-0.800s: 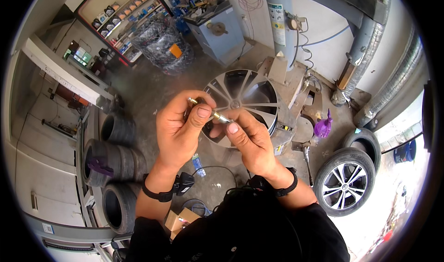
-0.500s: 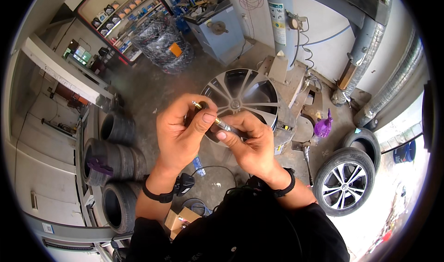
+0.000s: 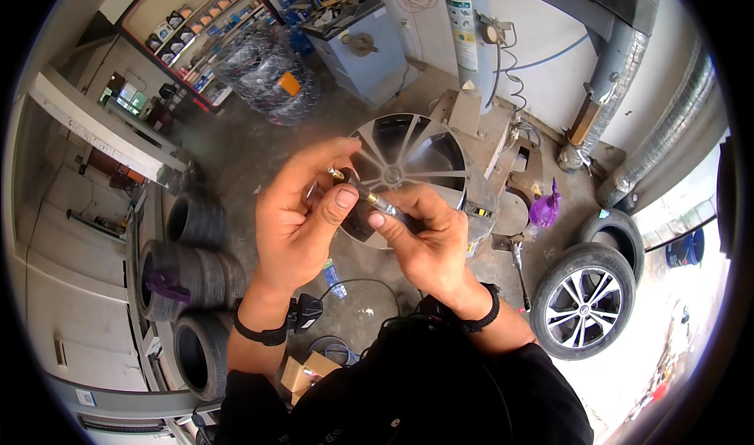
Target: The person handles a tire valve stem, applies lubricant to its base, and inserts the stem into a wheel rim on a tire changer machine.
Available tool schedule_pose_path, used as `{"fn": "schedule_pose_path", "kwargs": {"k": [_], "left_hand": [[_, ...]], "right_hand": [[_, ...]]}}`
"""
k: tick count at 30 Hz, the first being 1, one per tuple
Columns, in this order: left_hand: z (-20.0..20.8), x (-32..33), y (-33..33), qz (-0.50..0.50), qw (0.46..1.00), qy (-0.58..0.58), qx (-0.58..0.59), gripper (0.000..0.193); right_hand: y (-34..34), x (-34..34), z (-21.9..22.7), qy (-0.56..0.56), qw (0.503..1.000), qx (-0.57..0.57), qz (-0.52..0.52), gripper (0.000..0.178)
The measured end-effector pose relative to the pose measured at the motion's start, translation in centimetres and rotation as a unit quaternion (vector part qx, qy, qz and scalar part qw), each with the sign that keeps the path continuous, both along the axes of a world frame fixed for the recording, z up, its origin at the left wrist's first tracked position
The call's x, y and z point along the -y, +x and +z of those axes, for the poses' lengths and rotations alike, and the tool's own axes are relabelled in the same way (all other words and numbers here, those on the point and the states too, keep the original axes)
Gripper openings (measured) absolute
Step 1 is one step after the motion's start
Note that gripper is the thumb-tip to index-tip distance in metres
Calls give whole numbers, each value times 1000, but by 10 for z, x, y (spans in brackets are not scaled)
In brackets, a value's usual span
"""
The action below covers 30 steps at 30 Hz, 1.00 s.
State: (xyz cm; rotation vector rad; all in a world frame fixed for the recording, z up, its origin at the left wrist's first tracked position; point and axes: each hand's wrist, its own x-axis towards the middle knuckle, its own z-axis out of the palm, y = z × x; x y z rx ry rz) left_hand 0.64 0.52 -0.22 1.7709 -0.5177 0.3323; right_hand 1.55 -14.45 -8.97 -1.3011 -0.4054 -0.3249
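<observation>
In front of me my right hand (image 3: 432,241) pinches the silvery end of a tyre valve (image 3: 364,190) between thumb and fingers. The valve has a black rubber body, a brass-coloured tip and a brass section near the silvery end. It slants up toward my left hand (image 3: 294,221). That hand is loosely open around the rubber body, its index finger raised and its thumb beside the valve; whether the thumb touches it is hard to tell. Beneath both hands lies a multi-spoke alloy wheel rim (image 3: 404,170) without a tyre, partly hidden by them.
The rim rests by a tyre-changing machine (image 3: 471,115). A purple bag-like object (image 3: 544,205) sits at its right. A mounted wheel (image 3: 583,301) leans on another tyre (image 3: 616,237). Several tyres (image 3: 169,276) stand at left. Near me are an opened cardboard box (image 3: 302,374) and a dark cable (image 3: 369,282).
My left fingers have loosened from the valve, the thumb shifting down and the index finger lifting away. My right hand still pinches the silvery end. The view has shifted slightly.
</observation>
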Motion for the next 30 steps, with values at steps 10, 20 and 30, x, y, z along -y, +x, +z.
{"fn": "schedule_pose_path", "kwargs": {"k": [10,20,30], "left_hand": [[-1,10,3,-36,995,-85,-33,32],[3,11,4,-33,993,-58,-95,40],[-13,4,12,-30,995,-77,-61,36]], "right_hand": [[2,1,-2,20,1000,-8,3,14],[-1,8,1,1,999,-40,24,15],[-1,10,2,2,999,-32,34,15]]}}
